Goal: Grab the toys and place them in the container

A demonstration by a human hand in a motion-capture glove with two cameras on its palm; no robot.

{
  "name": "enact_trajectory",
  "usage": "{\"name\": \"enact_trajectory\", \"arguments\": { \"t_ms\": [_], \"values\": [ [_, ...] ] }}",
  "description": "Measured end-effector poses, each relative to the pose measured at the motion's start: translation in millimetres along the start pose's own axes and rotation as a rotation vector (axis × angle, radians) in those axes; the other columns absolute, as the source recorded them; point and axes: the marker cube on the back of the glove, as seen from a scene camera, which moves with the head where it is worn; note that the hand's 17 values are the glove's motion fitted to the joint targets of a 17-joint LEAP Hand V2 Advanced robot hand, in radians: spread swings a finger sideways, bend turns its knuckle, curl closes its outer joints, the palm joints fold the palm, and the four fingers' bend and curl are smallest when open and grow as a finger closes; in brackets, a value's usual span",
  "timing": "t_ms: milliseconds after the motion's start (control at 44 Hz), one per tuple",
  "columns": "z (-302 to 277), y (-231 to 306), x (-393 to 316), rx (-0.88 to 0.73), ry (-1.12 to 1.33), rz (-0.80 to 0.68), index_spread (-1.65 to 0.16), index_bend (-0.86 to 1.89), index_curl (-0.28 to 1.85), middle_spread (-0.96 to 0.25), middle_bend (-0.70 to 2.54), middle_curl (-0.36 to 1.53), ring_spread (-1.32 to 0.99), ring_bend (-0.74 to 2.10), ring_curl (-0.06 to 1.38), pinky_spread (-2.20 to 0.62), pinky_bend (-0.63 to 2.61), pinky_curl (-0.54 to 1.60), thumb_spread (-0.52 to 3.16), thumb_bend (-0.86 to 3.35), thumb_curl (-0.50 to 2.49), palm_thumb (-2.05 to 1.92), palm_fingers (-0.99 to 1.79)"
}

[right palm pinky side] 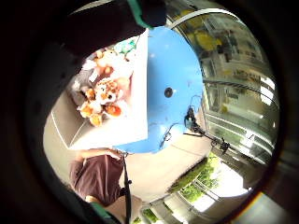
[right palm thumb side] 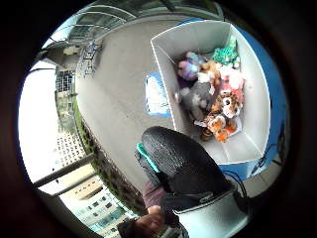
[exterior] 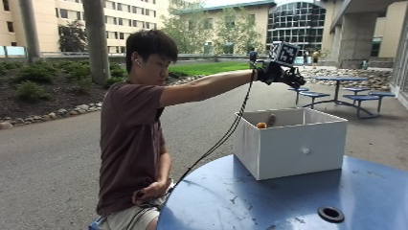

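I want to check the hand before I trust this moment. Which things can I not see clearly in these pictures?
- Gloved right hand: small in the outside view, so finger pose unclear.
- Toys: the white container wall hides nearly all in the outside view.
- Blue table: cut off by the outside view's edge.
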Motion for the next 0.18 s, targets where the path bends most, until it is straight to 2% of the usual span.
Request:
{"name": "enact_trajectory", "arguments": {
  "t_ms": [91, 182],
  "values": [
    [-0.3, 7.3, 13.4, 0.042, -0.003, 0.027, -0.25, 0.07, 0.34, -0.03, 0.08, 0.37, -0.01, 0.16, 0.51, 0.05, 1.01, 0.44, 1.1, -0.09, 0.51, -0.11, -0.38],
    [-7.5, 5.0, 23.7, 0.083, -0.069, 0.298, -0.25, 0.08, 0.32, -0.03, 0.08, 0.33, 0.01, 0.17, 0.5, 0.06, 0.98, 0.42, 1.13, -0.08, 0.46, -0.11, -0.33]
  ]
}}
